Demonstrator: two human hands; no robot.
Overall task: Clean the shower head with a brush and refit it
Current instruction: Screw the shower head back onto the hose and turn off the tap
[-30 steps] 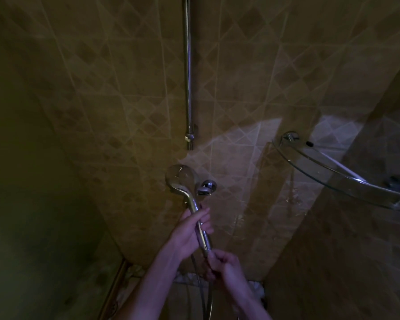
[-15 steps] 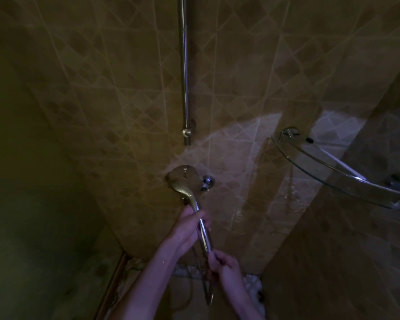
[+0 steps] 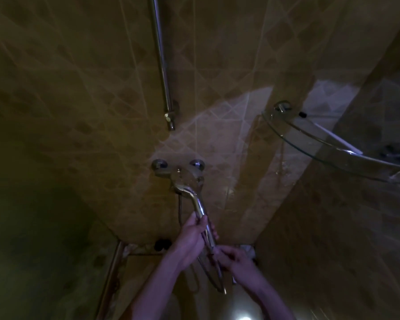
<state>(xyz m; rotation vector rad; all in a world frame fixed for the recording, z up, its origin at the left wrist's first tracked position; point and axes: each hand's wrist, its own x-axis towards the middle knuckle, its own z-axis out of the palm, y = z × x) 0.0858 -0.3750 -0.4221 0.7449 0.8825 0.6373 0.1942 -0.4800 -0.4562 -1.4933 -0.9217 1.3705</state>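
A chrome shower head (image 3: 189, 181) points away from me, in front of the wall-mounted mixer tap (image 3: 159, 168). My left hand (image 3: 194, 234) grips its handle around the middle. My right hand (image 3: 231, 257) pinches the handle's lower end, where the metal hose (image 3: 218, 276) joins and loops down below. No brush is visible in this dim view.
A vertical chrome riser rail (image 3: 162, 65) runs down the tiled wall and ends above the tap. A curved glass corner shelf (image 3: 328, 144) juts out at the right with a pale stick-like item on it. Dark walls close in left and right.
The view has tilted down, so the tap and rail sit higher and nearer. Both hands keep their hold, and the shower head now lies in front of the tap.
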